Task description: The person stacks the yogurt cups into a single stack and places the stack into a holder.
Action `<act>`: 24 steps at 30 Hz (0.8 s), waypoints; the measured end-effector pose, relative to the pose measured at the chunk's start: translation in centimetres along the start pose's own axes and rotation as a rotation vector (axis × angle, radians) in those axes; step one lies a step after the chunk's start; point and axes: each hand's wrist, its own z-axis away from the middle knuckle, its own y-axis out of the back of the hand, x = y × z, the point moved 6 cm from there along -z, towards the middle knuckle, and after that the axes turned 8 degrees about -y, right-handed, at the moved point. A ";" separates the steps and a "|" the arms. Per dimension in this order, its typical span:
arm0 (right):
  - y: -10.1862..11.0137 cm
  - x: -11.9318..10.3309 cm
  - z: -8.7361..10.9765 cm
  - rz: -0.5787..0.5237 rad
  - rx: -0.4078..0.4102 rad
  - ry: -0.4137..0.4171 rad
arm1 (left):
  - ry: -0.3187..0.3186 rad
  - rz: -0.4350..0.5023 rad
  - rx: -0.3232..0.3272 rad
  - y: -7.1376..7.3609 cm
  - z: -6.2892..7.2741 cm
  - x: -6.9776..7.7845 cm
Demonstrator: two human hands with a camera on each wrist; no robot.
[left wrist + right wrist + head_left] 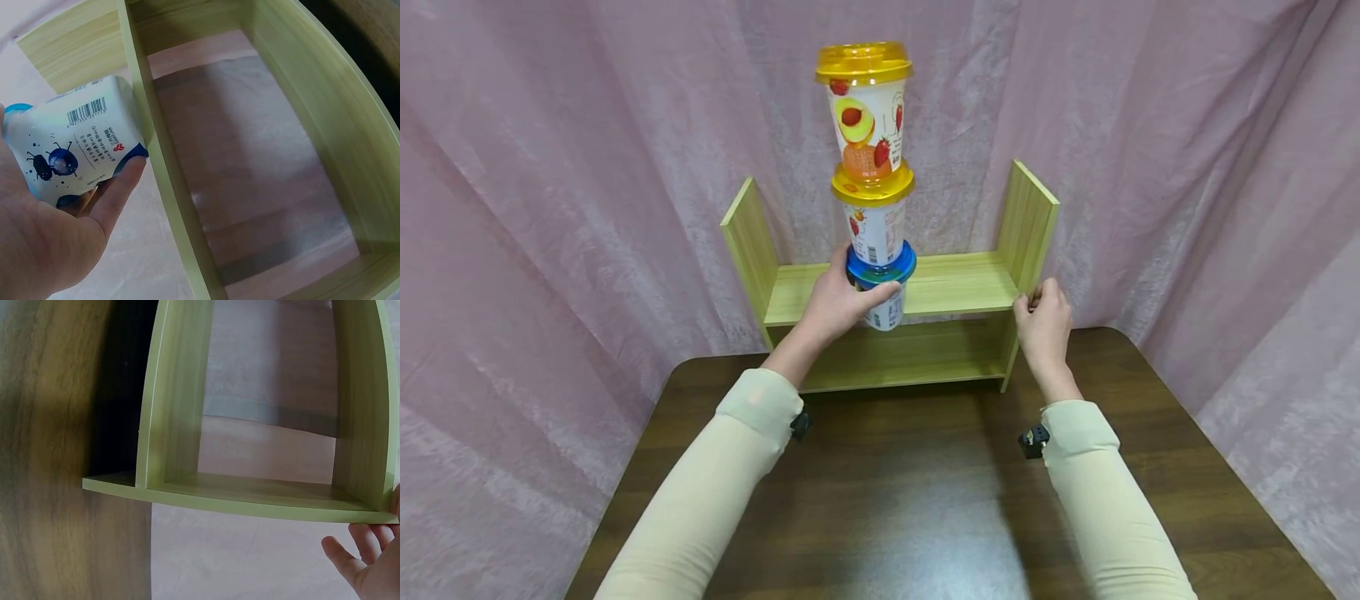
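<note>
Three drink cups stand in one stack above the front of a light wooden shelf [955, 283]. The top cup [868, 121] and middle cup [876, 233] have yellow lids and fruit prints. The bottom cup [81, 137], white with blueberry pictures and a barcode, has a blue lid [883, 267]. My left hand [842, 300] grips this bottom cup, thumb across its front, near the shelf board's front edge. At the shelf's right side panel [250, 507], my right hand [1045, 325] holds the front edge with bent fingers [365, 542]; part of the grip is cut off.
The shelf's two side panels rise above the middle board, with a lower open compartment [917, 354] beneath. It stands at the back of a dark wooden table [910, 483]. Pink curtains [625, 167] hang behind and at both sides.
</note>
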 end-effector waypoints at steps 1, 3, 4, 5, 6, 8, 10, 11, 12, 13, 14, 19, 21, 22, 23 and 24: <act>0.0 0.0 0.1 -0.001 0.001 0.000 | 0.001 -0.002 -0.001 0.0 0.0 0.0; 0.0 -0.1 0.2 -0.002 0.003 0.002 | 0.003 -0.007 -0.002 0.0 0.0 0.0; 0.1 -0.1 0.2 -0.003 0.005 0.003 | 0.004 -0.009 -0.002 0.1 0.0 0.0; 0.1 -0.2 0.2 -0.004 0.006 0.004 | 0.004 -0.011 -0.001 0.1 0.0 0.1; 0.1 -0.2 0.3 -0.005 0.006 0.004 | 0.003 -0.014 0.000 0.1 0.0 0.1; 0.1 -0.2 0.3 -0.006 0.007 0.003 | 0.005 -0.017 0.001 0.2 -0.1 0.0; 0.2 -0.3 0.4 -0.007 0.009 0.002 | 0.007 -0.016 -0.001 0.2 -0.1 0.1; 0.3 -0.4 0.4 -0.006 0.008 0.002 | 0.008 -0.015 -0.002 0.2 -0.1 0.2; 0.4 -0.4 0.4 -0.006 0.008 0.003 | 0.009 -0.013 -0.004 0.2 -0.1 0.2; 0.4 -0.5 0.5 -0.005 0.009 0.005 | 0.012 -0.009 -0.005 0.2 -0.1 0.2; 0.5 -0.6 0.5 -0.004 0.008 0.006 | 0.014 -0.006 -0.007 0.2 -0.1 0.2; 0.7 -0.8 0.8 -0.002 0.000 0.006 | 0.010 0.010 -0.009 0.2 -0.1 0.5; 0.8 -0.9 0.9 0.001 -0.006 0.005 | 0.001 0.019 -0.008 0.2 -0.1 0.6; 0.9 -0.9 0.9 0.003 -0.008 0.005 | -0.002 0.025 -0.009 0.2 -0.1 0.6; 0.9 -0.9 1.0 0.004 -0.011 0.005 | -0.006 0.033 -0.010 0.2 -0.1 0.6; 0.9 -0.9 1.0 0.004 -0.014 0.005 | -0.008 0.039 -0.011 0.2 -0.1 0.6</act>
